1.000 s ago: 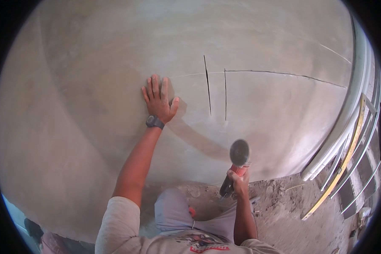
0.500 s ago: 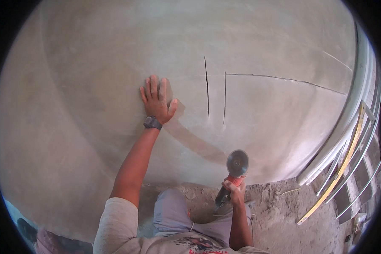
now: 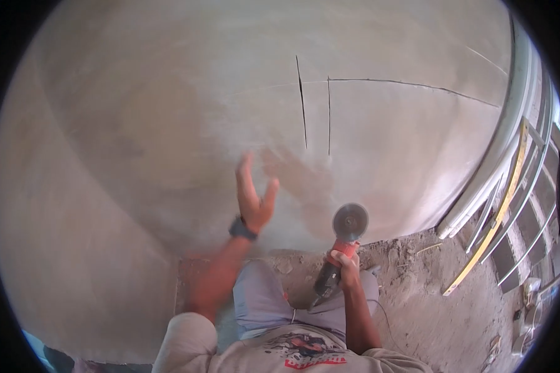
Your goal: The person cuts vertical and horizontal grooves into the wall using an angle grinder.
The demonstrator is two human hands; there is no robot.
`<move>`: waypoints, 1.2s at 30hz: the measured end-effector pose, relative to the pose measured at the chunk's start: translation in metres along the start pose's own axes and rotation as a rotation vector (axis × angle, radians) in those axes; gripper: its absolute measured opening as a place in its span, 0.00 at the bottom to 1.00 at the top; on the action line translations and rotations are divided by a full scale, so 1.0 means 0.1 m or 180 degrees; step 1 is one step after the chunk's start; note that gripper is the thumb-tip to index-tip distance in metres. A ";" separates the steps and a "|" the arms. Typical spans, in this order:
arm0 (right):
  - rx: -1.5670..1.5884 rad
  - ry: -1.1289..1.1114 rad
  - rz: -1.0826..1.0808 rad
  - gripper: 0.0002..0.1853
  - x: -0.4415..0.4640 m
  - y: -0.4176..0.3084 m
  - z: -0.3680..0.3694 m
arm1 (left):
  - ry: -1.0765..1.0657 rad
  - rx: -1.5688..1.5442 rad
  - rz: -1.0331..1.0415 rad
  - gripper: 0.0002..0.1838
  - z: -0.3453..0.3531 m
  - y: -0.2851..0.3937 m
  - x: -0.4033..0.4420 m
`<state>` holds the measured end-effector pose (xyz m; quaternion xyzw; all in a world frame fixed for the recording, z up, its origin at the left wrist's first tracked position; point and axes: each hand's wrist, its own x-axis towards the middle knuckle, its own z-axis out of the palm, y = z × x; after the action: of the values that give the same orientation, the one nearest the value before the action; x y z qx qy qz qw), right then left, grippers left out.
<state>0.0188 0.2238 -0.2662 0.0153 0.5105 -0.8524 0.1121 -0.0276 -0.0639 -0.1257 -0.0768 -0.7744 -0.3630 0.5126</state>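
My right hand (image 3: 346,261) is wrapped around a red and black angle grinder (image 3: 331,271), low in front of my lap. Its round cutting disc (image 3: 351,222) points up and stands close to the plastered wall (image 3: 404,168). My left hand (image 3: 255,199), smeared by motion, is off the wall with its fingers stretched and the thumb apart, holding nothing. A dark watch (image 3: 242,228) sits on that wrist. Two upright cuts (image 3: 329,118) mark the wall above the grinder, and a long line runs rightward from the top of the right one.
At the right edge, a yellow bar (image 3: 493,239) leans with several pale metal strips beside a vertical pale pipe or trim (image 3: 491,168). Dusty, rough ground (image 3: 417,298) lies under me, with a thin cord on it. Buckets or cans (image 3: 529,317) stand at lower right.
My left hand has come off the wall and moved down and slightly right. The view has tilted upward or shifted, so the cuts appear higher. The grinder stays in my right hand.
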 end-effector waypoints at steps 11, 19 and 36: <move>0.0665 -0.0022 0.0338 0.14 0.03 0.24 0.41 | -0.3306 -0.0671 -0.3144 0.51 -0.20 1.03 -1.50; 0.1678 -0.0329 0.0990 0.21 0.12 0.18 1.01 | -0.2406 -0.0416 -0.2075 0.59 -0.41 0.83 -1.38; 0.1665 -0.0662 0.0719 0.22 0.35 0.06 1.39 | -0.2394 -0.0459 -0.2001 0.55 -0.54 0.78 -0.95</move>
<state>-0.0015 0.0938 -0.2095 0.0130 0.2544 -0.9341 0.2500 0.0944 -0.0184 -0.1573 -0.0005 -0.8643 -0.4998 0.0567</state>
